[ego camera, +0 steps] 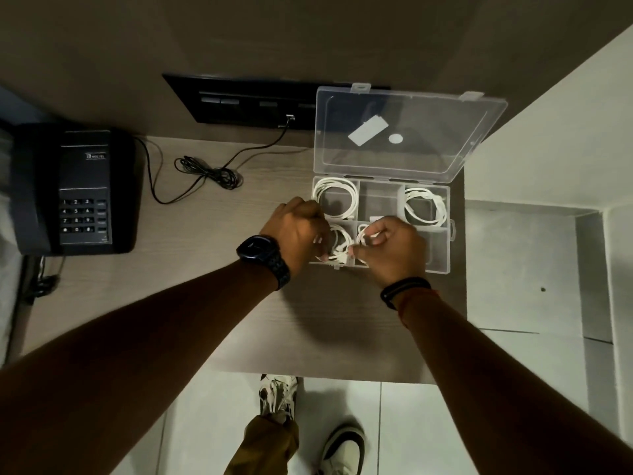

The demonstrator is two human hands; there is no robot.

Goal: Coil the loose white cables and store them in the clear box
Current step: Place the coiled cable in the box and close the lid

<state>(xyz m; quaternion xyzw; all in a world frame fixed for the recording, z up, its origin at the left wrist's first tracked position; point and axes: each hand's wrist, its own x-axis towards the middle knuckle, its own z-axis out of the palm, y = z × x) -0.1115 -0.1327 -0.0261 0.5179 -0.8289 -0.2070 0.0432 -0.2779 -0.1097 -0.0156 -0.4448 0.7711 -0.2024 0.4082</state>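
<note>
While both hands work over the near row of the clear box (442, 265), most of the sorting looks done. Lid (404, 132) stands open, propped back toward the wall. Box sits on the wooden desk (212, 303) near its right edge.

Far row: a coiled white cable (334, 200) lies in the far-left compartment, another coil (426, 207) in the far-right one. Far-middle compartment looks empty, or nearly so; something small and pale shows at its near edge, too hidden to name.

Near row: left hand (298, 234) is curled over the near-left compartment, fingers pressing or pinching a third coil (337, 246) down into it; exact grip hidden under the knuckles. Right hand (390, 248) is closed around a fourth coil (368, 236), thumb and fingers pinching its loops, held at or just above the near-middle compartment. Cannot tell whether it is seated yet. Near-right compartment mostly covered by the hand; what shows looks bare.

No loose white cable visible on the desk. The black cord (212, 173) tangled beside the black telephone (73, 190) is not part of the job.

Judgement: two cables stored, two being tucked in. Left to do: settle these, release, probably shut the lid.
</note>
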